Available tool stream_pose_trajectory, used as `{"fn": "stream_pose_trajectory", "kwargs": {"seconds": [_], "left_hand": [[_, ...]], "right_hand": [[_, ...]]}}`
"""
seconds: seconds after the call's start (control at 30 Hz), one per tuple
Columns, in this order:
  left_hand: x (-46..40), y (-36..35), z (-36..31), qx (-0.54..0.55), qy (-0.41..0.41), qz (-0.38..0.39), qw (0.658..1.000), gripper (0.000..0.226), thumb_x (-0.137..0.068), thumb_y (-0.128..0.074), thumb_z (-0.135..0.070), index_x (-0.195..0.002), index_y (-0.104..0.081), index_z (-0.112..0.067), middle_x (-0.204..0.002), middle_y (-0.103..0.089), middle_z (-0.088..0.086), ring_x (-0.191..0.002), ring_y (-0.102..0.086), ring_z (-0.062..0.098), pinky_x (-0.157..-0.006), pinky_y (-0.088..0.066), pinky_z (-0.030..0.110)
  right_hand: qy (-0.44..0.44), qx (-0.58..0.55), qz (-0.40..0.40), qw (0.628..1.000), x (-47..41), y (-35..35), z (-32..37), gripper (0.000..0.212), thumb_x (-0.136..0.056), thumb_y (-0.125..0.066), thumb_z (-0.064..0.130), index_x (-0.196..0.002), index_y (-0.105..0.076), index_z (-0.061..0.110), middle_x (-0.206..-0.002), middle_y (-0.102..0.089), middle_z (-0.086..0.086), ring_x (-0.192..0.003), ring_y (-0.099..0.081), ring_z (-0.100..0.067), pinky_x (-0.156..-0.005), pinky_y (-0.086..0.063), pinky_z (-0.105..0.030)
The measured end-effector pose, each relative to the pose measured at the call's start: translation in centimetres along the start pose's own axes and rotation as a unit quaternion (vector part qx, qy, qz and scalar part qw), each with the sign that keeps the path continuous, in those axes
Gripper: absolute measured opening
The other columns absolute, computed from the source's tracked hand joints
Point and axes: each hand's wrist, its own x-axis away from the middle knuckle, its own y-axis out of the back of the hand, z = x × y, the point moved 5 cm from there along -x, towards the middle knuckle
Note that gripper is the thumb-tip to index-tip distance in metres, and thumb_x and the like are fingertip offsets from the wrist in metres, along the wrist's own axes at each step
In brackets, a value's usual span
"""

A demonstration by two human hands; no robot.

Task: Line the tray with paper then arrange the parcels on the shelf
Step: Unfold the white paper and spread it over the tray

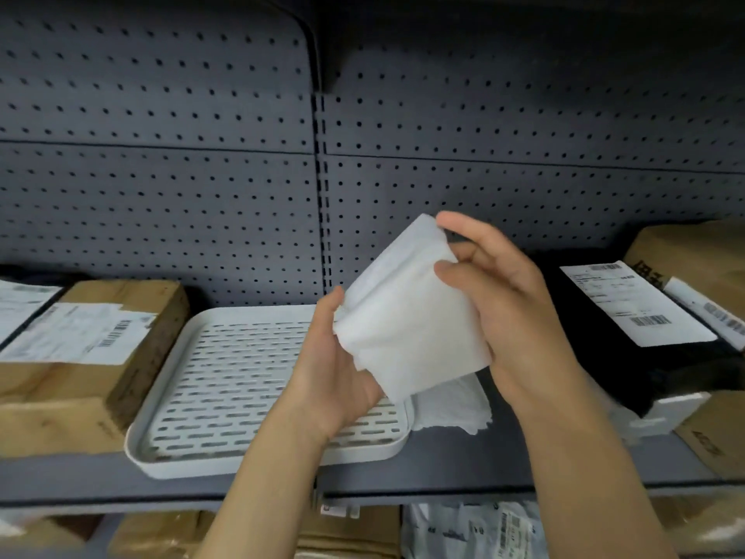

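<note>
A white slotted tray (pixel 225 377) lies flat on the grey shelf (pixel 463 474), its slotted floor bare. Above its right end I hold a folded white paper sheet (pixel 407 316) with both hands. My left hand (pixel 334 365) grips the sheet's lower left edge. My right hand (pixel 500 300) pinches its upper right corner between thumb and fingers. Another white paper (pixel 455 409) lies on the shelf just right of the tray. A brown cardboard parcel (pixel 92 365) with a label stands left of the tray. A black parcel (pixel 629 336) with a white label lies to the right.
A dark pegboard wall (pixel 201 155) backs the shelf. More cardboard boxes (pixel 701 252) stand at the far right, and a white-labelled packet (pixel 20 304) at the far left. The lower shelf holds further parcels and a plastic mailer (pixel 471 530).
</note>
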Motion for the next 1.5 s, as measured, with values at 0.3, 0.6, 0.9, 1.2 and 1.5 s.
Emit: {"fn": "stream_pose_trajectory", "kwargs": {"seconds": [0.3,0.6,0.9,1.2,1.5], "left_hand": [[6.3,4.5,-7.0,0.044,-0.131,-0.034,0.99,0.039,-0.102,-0.051,-0.031,-0.135,-0.066,-0.014,-0.125,-0.076,0.003,-0.113,-0.073,0.022,-0.085,-0.058,0.035],[11.4,7.7,-11.9,-0.075,-0.266,-0.092,0.957,0.036,-0.105,-0.048,-0.028,-0.126,-0.071,-0.012,-0.113,-0.08,0.005,-0.1,-0.077,0.016,-0.076,-0.059,0.03],[13.2,10.8,-14.8,-0.115,-0.306,-0.096,0.94,0.049,-0.104,-0.041,-0.039,-0.121,-0.073,-0.005,-0.114,-0.079,0.012,-0.115,-0.072,0.027,-0.103,-0.051,0.048],[12.3,11.5,-14.2,-0.178,-0.28,-0.12,0.936,0.041,-0.094,-0.067,-0.031,-0.125,-0.067,-0.005,-0.115,-0.078,0.015,-0.114,-0.073,0.026,-0.108,-0.05,0.051],[12.6,11.3,-15.7,-0.168,-0.3,-0.161,0.925,0.026,-0.098,-0.053,-0.024,-0.089,-0.069,-0.005,-0.082,-0.066,0.007,-0.081,-0.06,0.025,-0.07,-0.045,0.035]], "right_hand": [[-0.023,0.011,0.061,0.998,-0.8,-6.2,-1.3,0.033,-0.093,-0.059,0.009,-0.101,-0.078,0.034,-0.114,-0.07,-0.004,-0.097,-0.067,-0.02,-0.08,-0.049,-0.034],[0.166,0.198,0.092,0.962,1.2,-16.6,-0.2,0.022,-0.095,-0.062,0.032,-0.115,-0.069,0.037,-0.106,-0.05,0.016,-0.107,-0.047,-0.004,-0.091,-0.037,-0.014],[0.104,0.105,0.106,0.983,2.2,-22.9,-1.3,0.034,-0.081,-0.07,0.054,-0.111,-0.067,0.036,-0.105,-0.064,0.008,-0.098,-0.063,-0.012,-0.084,-0.056,-0.034],[0.082,0.095,0.08,0.989,2.4,-23.1,-1.7,0.013,-0.093,-0.066,0.031,-0.088,-0.073,0.022,-0.08,-0.074,0.003,-0.079,-0.071,-0.011,-0.071,-0.057,-0.032],[0.061,0.082,0.072,0.992,0.9,-20.4,-0.8,0.019,-0.095,-0.061,0.029,-0.083,-0.069,0.017,-0.076,-0.063,-0.013,-0.064,-0.051,-0.011,-0.059,-0.038,-0.021]]}}
